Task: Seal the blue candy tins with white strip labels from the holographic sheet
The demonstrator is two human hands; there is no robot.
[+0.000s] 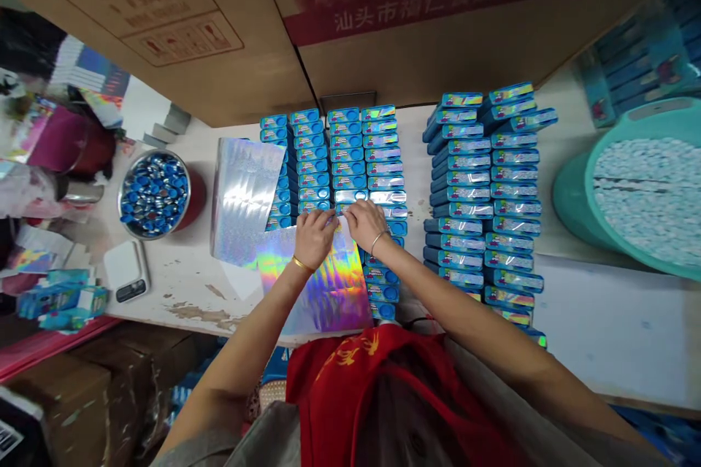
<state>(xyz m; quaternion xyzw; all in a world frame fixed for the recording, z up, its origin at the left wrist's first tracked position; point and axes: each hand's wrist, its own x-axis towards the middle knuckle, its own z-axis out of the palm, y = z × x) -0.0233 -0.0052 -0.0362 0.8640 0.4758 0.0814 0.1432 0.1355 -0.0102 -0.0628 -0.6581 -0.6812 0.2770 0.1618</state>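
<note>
My left hand [315,237] is at the top edge of a rainbow holographic sheet [318,284], its fingers bent together over something too small to make out. Just right of it, my right hand [366,224] is closed in a pinch above the columns of small blue boxes [349,155]; what it pinches is hidden. Some boxes in the rightmost of these columns have shiny strips on their faces. A silvery holographic sheet [246,197] lies to the left, partly beside the leftmost boxes.
Two more columns of blue boxes [460,193] stand at right, near a teal tub [580,197] of small pale pieces. A metal bowl [189,197] of blue caps and a white scale [125,270] are at left. Large cartons [438,66] line the back.
</note>
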